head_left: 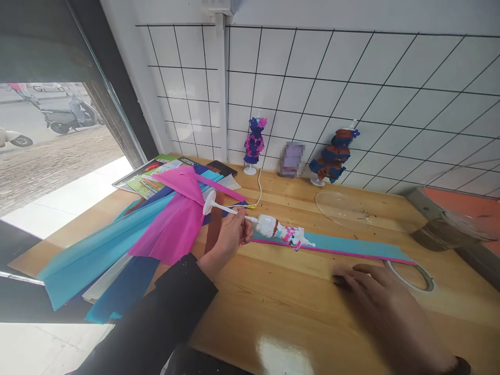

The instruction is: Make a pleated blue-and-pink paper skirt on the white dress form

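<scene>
My left hand (235,229) is closed around the thin stem of a small white dress-form mannequin (267,226). The mannequin is tilted on its side, its round base (209,202) to the left and its neck to the right. Scraps of pink, blue and brown stick to its body. Behind and below it, a long turquoise strip (351,247) with a pink edge lies on the table (281,302). My right hand (385,299) hovers low over the table near a tape ring (427,281); its fingers are blurred by motion and whatever they hold, if anything, cannot be made out.
Pink sheets (172,224) and turquoise sheets (105,239) lie at left over booklets (144,179). By the tiled wall stand a blue-pink dressed mannequin (254,143), a blurred-out phone-like object (292,159) and a brown-blue dressed mannequin (332,156). A clear plate (339,205) sits farther right.
</scene>
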`<control>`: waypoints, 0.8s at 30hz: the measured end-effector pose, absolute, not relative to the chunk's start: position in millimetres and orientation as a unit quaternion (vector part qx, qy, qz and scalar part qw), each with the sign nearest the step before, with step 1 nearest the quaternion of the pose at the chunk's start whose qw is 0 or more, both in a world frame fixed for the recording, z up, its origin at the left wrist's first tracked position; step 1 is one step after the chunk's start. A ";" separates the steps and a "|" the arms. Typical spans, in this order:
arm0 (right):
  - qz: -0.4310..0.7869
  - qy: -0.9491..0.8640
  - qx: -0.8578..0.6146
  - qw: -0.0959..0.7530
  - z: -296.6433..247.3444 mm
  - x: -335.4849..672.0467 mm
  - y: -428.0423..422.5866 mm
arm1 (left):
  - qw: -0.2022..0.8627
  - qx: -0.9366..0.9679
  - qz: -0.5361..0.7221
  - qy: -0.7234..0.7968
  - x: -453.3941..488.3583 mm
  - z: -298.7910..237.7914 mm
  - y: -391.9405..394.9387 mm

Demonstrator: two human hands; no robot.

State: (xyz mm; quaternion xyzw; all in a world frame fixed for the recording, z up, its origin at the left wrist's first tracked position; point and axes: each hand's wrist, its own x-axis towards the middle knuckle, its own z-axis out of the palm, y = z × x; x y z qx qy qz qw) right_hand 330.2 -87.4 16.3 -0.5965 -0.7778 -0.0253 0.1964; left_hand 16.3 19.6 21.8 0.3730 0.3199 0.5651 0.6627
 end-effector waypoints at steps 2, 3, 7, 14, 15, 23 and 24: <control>0.043 -0.752 -0.603 0.264 26.3 301.0 -88.0 | 0.680 0.370 0.555 0.305 19.1 20.4 16.3; 0.122 -0.743 -0.596 0.279 30.7 283.5 -87.3 | 0.689 0.366 0.551 0.296 20.7 19.6 14.5; 0.430 -0.612 -0.557 0.361 39.0 217.3 -72.7 | 0.726 0.335 0.543 0.257 26.5 17.9 6.9; 0.586 -0.352 -0.456 0.570 38.8 184.0 -24.0 | 0.758 0.306 0.524 0.237 34.4 18.7 0.5; 0.580 -0.347 -0.454 0.581 38.1 186.2 -18.2 | 0.766 0.305 0.511 0.244 36.0 18.3 -0.8; 0.479 -0.334 -0.471 0.661 29.2 237.7 12.9 | 0.885 0.459 0.046 0.057 32.9 31.6 -30.5; 0.477 -0.329 -0.477 0.661 29.3 243.3 13.8 | 0.884 0.467 -0.009 0.013 28.5 37.1 -32.8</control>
